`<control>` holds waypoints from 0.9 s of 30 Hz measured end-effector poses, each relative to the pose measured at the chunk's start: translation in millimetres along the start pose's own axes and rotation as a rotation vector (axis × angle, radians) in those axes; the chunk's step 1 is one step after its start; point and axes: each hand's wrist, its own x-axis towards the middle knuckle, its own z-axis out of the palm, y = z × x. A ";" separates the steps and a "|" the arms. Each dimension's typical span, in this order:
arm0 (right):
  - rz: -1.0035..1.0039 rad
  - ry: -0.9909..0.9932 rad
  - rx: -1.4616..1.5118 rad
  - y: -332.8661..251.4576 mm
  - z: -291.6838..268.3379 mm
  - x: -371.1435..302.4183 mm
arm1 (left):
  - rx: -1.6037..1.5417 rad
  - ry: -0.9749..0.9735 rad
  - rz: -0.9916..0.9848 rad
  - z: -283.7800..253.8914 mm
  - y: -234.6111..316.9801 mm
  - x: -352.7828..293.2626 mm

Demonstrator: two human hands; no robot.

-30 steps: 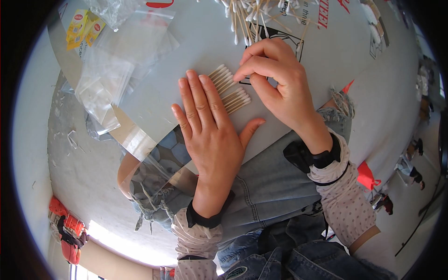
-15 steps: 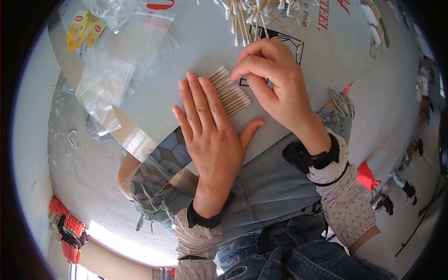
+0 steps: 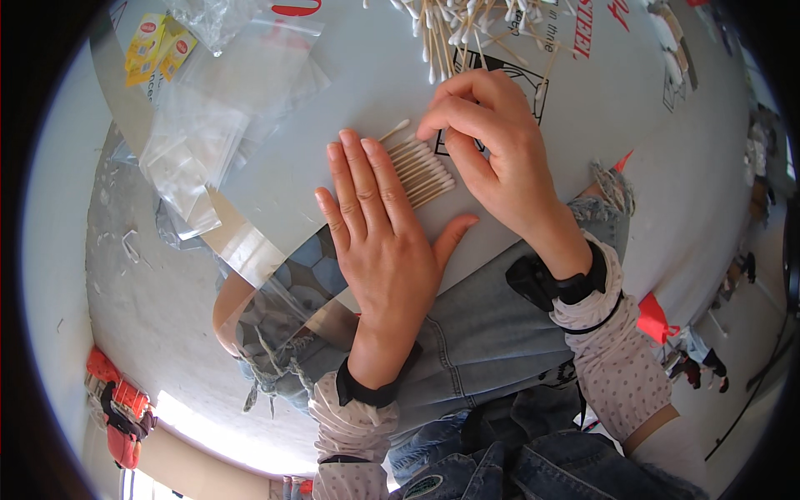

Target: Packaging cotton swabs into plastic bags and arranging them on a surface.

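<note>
A row of wooden cotton swabs [image 3: 427,177] lies side by side on the grey board, white heads pointing right. My left hand [image 3: 379,225] rests flat across their other ends, fingers stretched out and thumb spread, hiding the left part of the row. At the far end of the row, one cotton swab [image 3: 395,130] lies at an angle, apart from the others. My right hand [image 3: 496,154] is curled beside the swab heads, its index fingertip close to the far ones. The thumb tip is tucked against the bent fingers, with nothing visible between them.
A loose heap of cotton swabs [image 3: 467,25] lies at the far edge of the board [image 3: 292,179]. Clear plastic bags [image 3: 242,92] and yellow packets [image 3: 154,50] are at the far left. More pale bundles [image 3: 671,37] lie far right. The board rests over my lap.
The row's far heads, earlier uneven, now lie more evenly, with one swab angled apart from them. My right hand has barely moved; my left stays flat. The view has shifted slightly.
</note>
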 end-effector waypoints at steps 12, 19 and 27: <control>0.141 0.236 0.052 7.4 -3.0 6.1 | -0.046 0.002 -0.005 -2.3 0.8 -1.1; 0.079 0.211 -0.002 1.3 -3.4 5.8 | -0.035 0.018 -0.007 -1.6 -0.2 -1.5; 0.132 0.172 0.166 -2.0 -4.2 -2.7 | -0.036 -0.034 -0.011 -18.7 2.0 -6.7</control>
